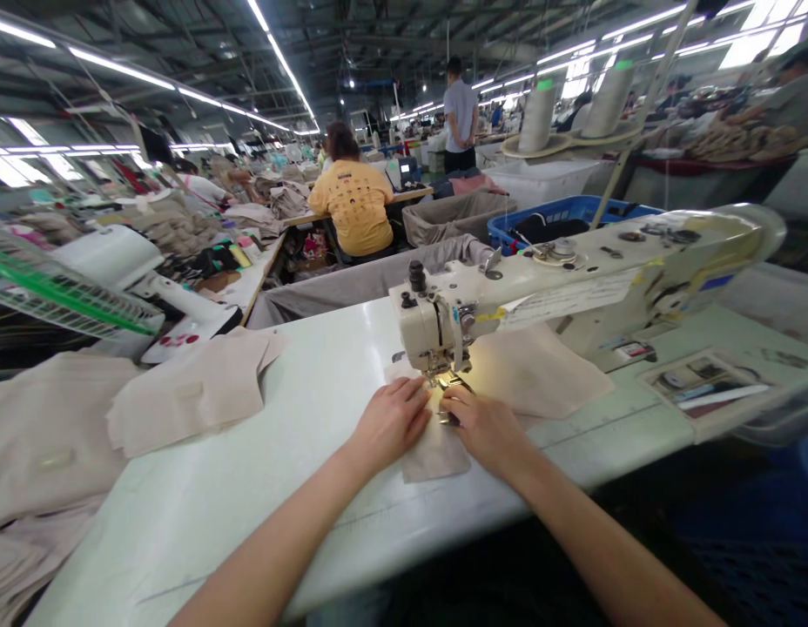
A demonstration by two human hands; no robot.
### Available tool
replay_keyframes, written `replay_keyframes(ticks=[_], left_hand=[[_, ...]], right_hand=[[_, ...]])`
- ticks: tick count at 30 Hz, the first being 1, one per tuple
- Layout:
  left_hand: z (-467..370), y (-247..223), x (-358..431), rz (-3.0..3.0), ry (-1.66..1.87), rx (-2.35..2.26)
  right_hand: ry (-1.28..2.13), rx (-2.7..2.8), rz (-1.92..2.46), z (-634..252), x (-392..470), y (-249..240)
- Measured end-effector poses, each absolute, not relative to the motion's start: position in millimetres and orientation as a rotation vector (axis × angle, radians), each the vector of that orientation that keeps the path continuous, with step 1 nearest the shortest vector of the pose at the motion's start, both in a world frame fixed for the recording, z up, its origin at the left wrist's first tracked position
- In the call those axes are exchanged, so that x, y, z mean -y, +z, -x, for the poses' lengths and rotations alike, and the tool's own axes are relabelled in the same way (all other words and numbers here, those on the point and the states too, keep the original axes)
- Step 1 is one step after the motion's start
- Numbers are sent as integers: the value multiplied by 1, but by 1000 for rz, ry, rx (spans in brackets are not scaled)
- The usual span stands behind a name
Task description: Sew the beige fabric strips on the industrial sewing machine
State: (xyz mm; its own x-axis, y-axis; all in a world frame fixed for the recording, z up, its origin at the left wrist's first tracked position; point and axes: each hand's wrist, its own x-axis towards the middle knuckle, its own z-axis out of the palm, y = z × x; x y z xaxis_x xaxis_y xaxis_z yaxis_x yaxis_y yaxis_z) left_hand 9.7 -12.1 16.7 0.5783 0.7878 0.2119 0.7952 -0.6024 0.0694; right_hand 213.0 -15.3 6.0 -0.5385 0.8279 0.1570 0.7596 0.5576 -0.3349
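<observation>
Bare forearms (pixel 299 531), left hand (pixel 392 420) on flat beige cloth (pixel 436 461)

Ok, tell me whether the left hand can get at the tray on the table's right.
Probably not directly: the right hand lies between the left hand and the tray, and the left hand rests on beige cloth.

you can't read any text here: the writing on the paper strip (pixel 567 300) along your sewing machine (pixel 587 264) is too blurred, and the co-worker's yellow shirt (pixel 355 209) bears print too small.
</observation>
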Motion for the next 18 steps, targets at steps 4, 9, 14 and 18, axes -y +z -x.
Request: replay_keyframes(ticks=[4, 9, 14, 18], left_hand=[[-10, 14, 15, 2735, -361, 1398], [-20, 5, 44, 2723, -387, 1418], [-28, 0, 64, 2725, -393, 1416], [-28, -2, 66, 2732, -386, 1409]], right_hand=[[319, 2348, 1314, -220, 25, -1], [256, 2128, 1370, -239, 47, -21], [204, 2177, 1404, -242, 54, -31], [174, 2171, 1382, -239, 54, -33]])
